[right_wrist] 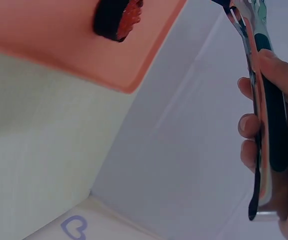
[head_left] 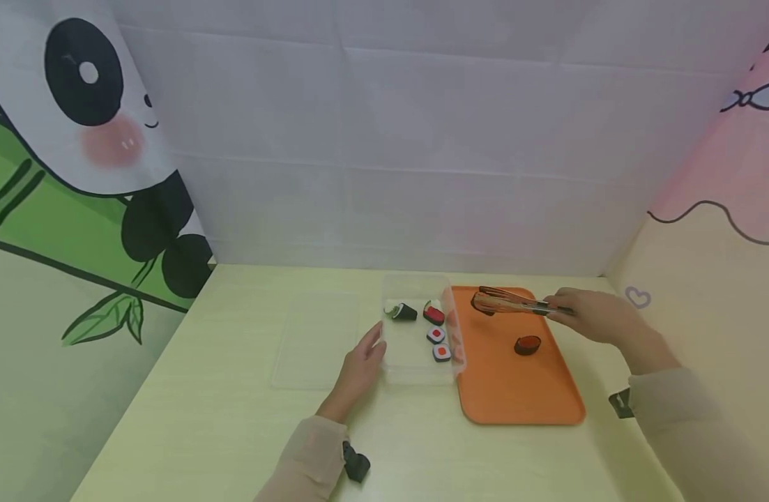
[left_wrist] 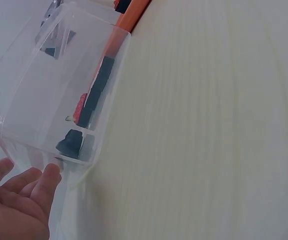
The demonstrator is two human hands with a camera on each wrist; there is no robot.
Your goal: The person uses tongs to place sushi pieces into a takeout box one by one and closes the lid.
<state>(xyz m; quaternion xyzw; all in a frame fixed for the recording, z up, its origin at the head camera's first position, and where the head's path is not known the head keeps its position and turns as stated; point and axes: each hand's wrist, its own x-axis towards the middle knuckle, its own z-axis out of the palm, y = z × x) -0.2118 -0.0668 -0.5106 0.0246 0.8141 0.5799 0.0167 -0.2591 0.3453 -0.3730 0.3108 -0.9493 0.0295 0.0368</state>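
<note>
My right hand (head_left: 588, 314) grips metal tongs (right_wrist: 274, 110) with dark handle grips, held over the orange tray (head_left: 516, 401). A dark piece (head_left: 483, 307) shows at the tong tips; its kind is mostly hidden. One toy sushi piece (head_left: 527, 345), black-wrapped with a red top, sits on the tray. My left hand (head_left: 361, 362) touches the left side of a clear plastic box (head_left: 415, 376), its fingers loosely extended. Inside the box are a dark hand roll (head_left: 404, 312), a red-topped sushi piece (head_left: 434, 313) and two small sushi rolls (head_left: 442, 352).
A clear flat lid (head_left: 315, 341) lies on the pale table (head_left: 202, 418), left of the box. The tray adjoins the box's right side. A pale wall covering (head_left: 422, 160) rises behind the table, with printed cartoon panels on both sides.
</note>
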